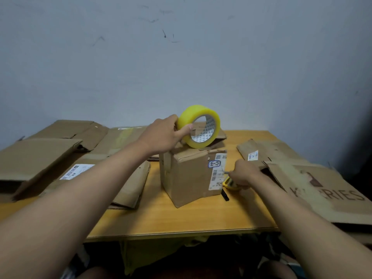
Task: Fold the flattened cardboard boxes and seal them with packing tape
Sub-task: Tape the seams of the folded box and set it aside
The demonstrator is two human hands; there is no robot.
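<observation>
Both hands are busy at frame centre: the left hand (pixel 163 135) grips the light, stiff tape roll (pixel 199 126) by its rim over the thin, dentable box (pixel 189 176), while the right hand (pixel 244 174) closes on a yellow cutter (pixel 228 183).

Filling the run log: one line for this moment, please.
left hand holds tape roll on box | right hand grips yellow cutter

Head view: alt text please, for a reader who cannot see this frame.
A person's left hand holds a yellow tape roll over an upright cardboard box on a wooden table, while the right hand grips a yellow cutter beside the box. Flattened boxes lie on both sides.
</observation>
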